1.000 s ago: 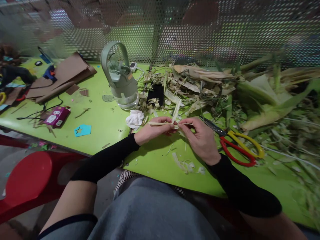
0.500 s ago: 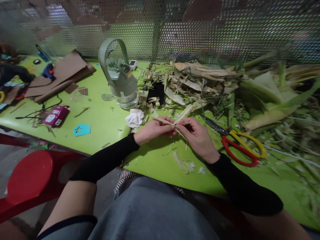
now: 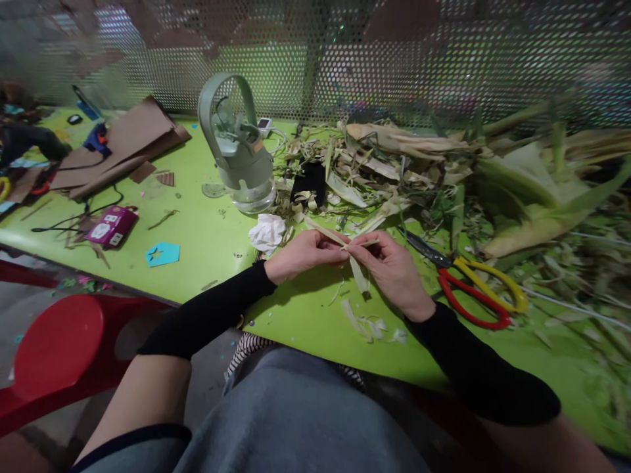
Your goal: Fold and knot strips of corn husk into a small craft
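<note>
My left hand (image 3: 303, 255) and my right hand (image 3: 392, 270) meet over the green table (image 3: 197, 230), both pinched on pale strips of dry corn husk (image 3: 359, 274). One strip end hangs down between the hands; another thin end sticks out to the upper right at my right fingertips. Black sleeves cover both forearms. Small husk scraps (image 3: 367, 323) lie on the table just below my hands.
A large heap of husks and leaves (image 3: 444, 171) fills the back and right. Red-and-yellow scissors (image 3: 473, 289) lie right of my right hand. A pale green fan (image 3: 236, 148), crumpled tissue (image 3: 267, 232), cardboard (image 3: 128, 141), a pink box (image 3: 111, 226), a blue shape (image 3: 162, 254) and a red stool (image 3: 54, 348) sit left.
The husk strip that stood up between my hands has swung down and now hangs below them. The hands stay together and have barely moved.
</note>
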A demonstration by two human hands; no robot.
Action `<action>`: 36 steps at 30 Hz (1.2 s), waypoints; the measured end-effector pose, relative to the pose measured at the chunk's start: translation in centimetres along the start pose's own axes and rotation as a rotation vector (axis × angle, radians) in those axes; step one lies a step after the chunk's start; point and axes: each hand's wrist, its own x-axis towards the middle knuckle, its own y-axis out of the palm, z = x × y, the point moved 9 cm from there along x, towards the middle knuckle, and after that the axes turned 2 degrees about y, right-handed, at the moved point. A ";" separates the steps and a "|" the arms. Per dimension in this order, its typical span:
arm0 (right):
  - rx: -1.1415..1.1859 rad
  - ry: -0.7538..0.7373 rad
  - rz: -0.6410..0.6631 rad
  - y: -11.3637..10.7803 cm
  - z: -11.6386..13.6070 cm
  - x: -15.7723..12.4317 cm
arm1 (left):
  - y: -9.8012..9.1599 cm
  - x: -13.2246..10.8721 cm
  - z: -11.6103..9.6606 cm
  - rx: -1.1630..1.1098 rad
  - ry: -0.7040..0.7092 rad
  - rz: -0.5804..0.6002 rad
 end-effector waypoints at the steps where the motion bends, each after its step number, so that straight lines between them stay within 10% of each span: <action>1: 0.005 0.022 -0.004 0.0 -0.4 0.0 | -0.3 0.1 -0.2 0.010 0.023 -0.043; 6: -0.263 -0.051 0.064 1.0 -0.4 -0.5 | -2.3 0.0 -1.2 0.055 0.083 -0.287; 15: -1.140 -0.866 -0.195 3.2 6.9 -4.7 | -0.9 -0.7 -2.4 0.544 0.222 -0.245; 23: -0.903 -0.625 -0.209 1.1 5.2 -2.7 | 1.1 -0.4 -0.7 0.216 0.119 -0.012; 36: -0.275 -0.158 -0.080 -0.4 2.5 -1.1 | 0.1 -0.4 -1.0 -0.098 0.136 -0.123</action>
